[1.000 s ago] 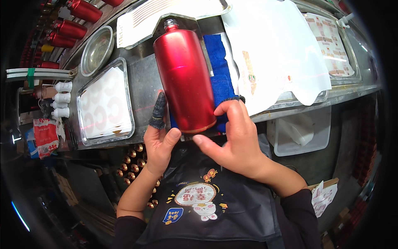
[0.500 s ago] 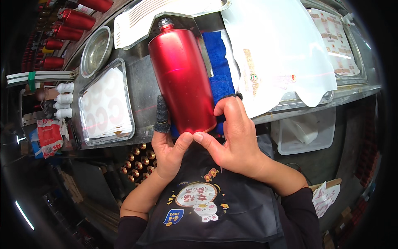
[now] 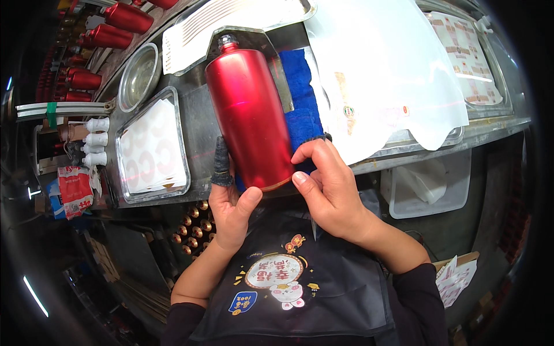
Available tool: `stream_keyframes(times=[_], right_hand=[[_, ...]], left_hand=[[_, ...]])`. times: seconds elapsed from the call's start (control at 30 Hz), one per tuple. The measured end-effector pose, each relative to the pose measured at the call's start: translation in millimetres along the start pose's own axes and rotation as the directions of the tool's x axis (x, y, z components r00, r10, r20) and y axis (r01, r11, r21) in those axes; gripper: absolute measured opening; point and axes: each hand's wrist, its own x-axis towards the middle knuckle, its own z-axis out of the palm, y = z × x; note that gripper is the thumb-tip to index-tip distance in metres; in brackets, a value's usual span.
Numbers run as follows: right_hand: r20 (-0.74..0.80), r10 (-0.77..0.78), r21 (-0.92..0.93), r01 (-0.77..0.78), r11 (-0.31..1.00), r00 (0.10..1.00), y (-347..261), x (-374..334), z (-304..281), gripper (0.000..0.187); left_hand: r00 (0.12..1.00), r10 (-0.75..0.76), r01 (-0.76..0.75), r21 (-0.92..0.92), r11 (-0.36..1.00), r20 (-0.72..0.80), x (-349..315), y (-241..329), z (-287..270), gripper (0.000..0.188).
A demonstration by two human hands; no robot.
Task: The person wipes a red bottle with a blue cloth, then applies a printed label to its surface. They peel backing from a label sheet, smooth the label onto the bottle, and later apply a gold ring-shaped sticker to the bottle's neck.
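A glossy red bottle (image 3: 249, 115) with a clear neck lies on its side, its neck away from me and its base toward me. My left hand (image 3: 232, 216) holds its left side near the base, a dark finger cover on at least one finger and the thumb beside the base edge. On the right, my right hand (image 3: 332, 193) has its bent index finger and thumb against the bottle's lower right edge; it wears a dark finger cover too. A thin pointed sliver (image 3: 314, 229) shows below the right palm, too small to name. A metal holder (image 3: 271, 49) surrounds the neck end.
Blue cloth (image 3: 300, 75) lies right of the bottle, beside large white sheets (image 3: 392, 57). A tray of printed sheets (image 3: 188, 167) and a round metal bowl (image 3: 156, 69) stand left. More red bottles (image 3: 128, 17) are at far left. A plastic bin (image 3: 456, 199) sits below the table edge.
The bottle's base has shifted slightly nearer me. My right thumb has moved from under the base to its right edge, and the two thumbs are farther apart.
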Motion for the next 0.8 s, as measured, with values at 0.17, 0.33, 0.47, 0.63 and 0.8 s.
stream_keyframes(times=[0.17,0.33,0.47,0.63,0.8], right_hand=[[0.0,-0.02,-0.165,0.02,0.986,1.0,-8,-2,3,0.03],[-0.026,-0.032,-0.102,0.029,0.994,0.999,-4,1,5,0.029],[-0.023,-0.019,-0.024,0.018,1.0,1.0,2,2,3,0.026],[-0.019,-0.034,-0.05,0.033,0.998,0.999,3,1,3,0.026],[-0.028,-0.044,-0.048,0.043,0.998,0.999,3,2,3,0.027]], left_hand=[[0.999,-0.039,0.04,0.063,0.997,-0.017,-2,1,5,0.073],[0.997,0.028,-0.02,0.116,0.993,-0.065,-2,-1,14,0.071],[0.998,0.01,-0.005,0.1,0.995,-0.054,-1,2,15,0.07],[0.996,0.059,-0.041,0.24,0.97,-0.069,0,3,18,0.069],[0.991,0.085,-0.059,0.232,0.971,-0.103,1,0,24,0.065]])
